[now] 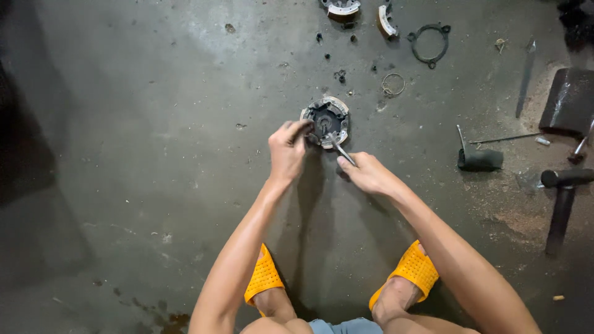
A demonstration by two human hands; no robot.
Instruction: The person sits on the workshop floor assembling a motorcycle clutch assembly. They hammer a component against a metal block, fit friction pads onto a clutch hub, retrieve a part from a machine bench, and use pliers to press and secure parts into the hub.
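A round metal clutch-like assembly (326, 120) lies on the concrete floor in front of me. My left hand (288, 150) grips its left rim with the fingers curled over the edge. My right hand (369, 173) holds a thin metal tool (340, 148) whose tip reaches into the dark centre of the assembly. Both forearms stretch out from the bottom of the view.
A black ring gasket (429, 43), a thin wire ring (393, 84) and other metal parts (340, 7) lie farther away. A hammer (560, 198), a short black cylinder (480, 159), rods and a dark block (569, 99) lie at the right. My feet in orange slippers (411, 269) are below.
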